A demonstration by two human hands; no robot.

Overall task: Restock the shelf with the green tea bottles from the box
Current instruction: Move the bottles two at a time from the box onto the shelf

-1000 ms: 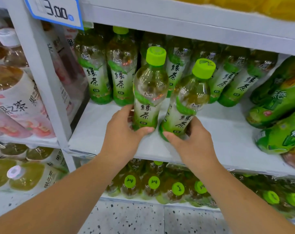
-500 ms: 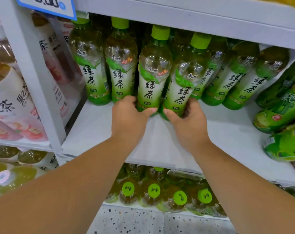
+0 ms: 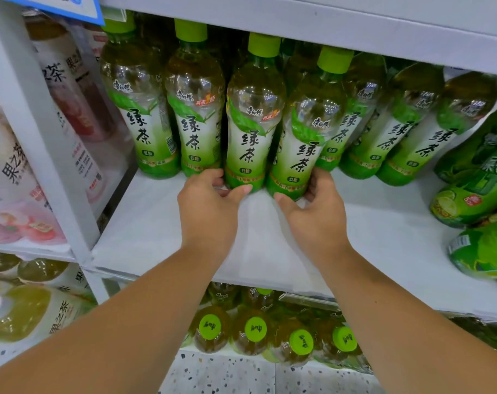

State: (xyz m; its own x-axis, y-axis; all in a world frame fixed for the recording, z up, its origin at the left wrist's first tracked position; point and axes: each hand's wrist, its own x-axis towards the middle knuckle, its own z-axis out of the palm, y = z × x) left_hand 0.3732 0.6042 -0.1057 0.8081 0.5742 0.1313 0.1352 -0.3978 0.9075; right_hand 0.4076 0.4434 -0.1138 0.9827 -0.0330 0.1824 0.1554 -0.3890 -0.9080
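Both hands are low on the bottle bases. Left hand (image 3: 210,206) has thumb and fingers wrapped round the left green tea bottle (image 3: 253,123), and the right hand (image 3: 315,211) grips the right green tea bottle (image 3: 301,143) the same way. Both bottles stand on the white shelf (image 3: 383,223), side by side in the front row.

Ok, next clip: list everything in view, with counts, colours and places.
green tea bottles: at least seven, green caps and labels, back of middle shelf
lime drink bottles: about three, darker green, right edge of the same shelf
fruit tea bottles: several, pink and white labels, left bay
capped bottles: four green caps seen, shelf below
shelf: one, white
price tag: one, blue-edged, top left
left hand: grips one tea bottle's base
right hand: grips the neighbouring bottle's base
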